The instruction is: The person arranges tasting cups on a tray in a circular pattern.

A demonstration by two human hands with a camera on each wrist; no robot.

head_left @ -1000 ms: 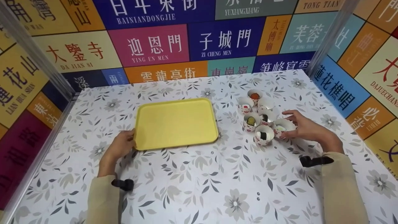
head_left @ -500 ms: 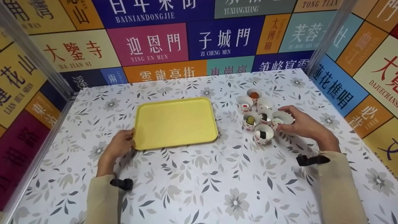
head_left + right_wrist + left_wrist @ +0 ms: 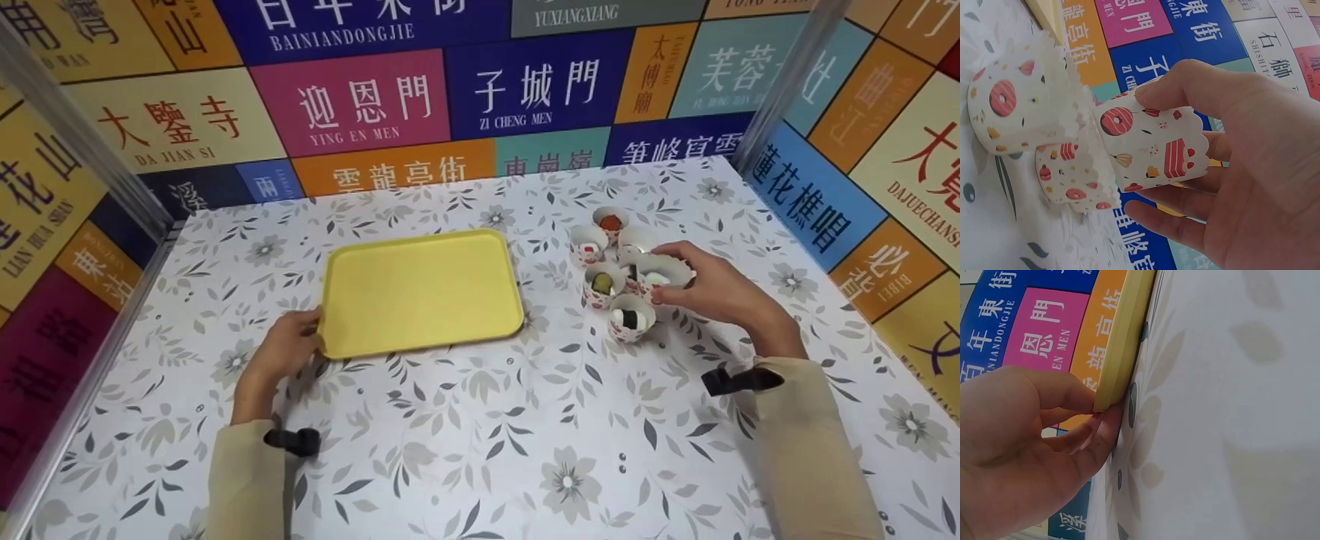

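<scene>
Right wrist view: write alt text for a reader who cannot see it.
A person's right-hand grip holds a paper cup printed with pink doughnuts and cake slices, between thumb and fingers. More such cups sit at image left on a white, leaf-patterned surface, with part of a yellow tray at top left and multicoloured lettered panels behind.

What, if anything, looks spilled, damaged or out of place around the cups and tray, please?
Nothing stands out: the standing cups look upright, the yellow tray looks intact, and no spill shows on the tablecloth. The raised cup is simply held by the right hand.
</scene>
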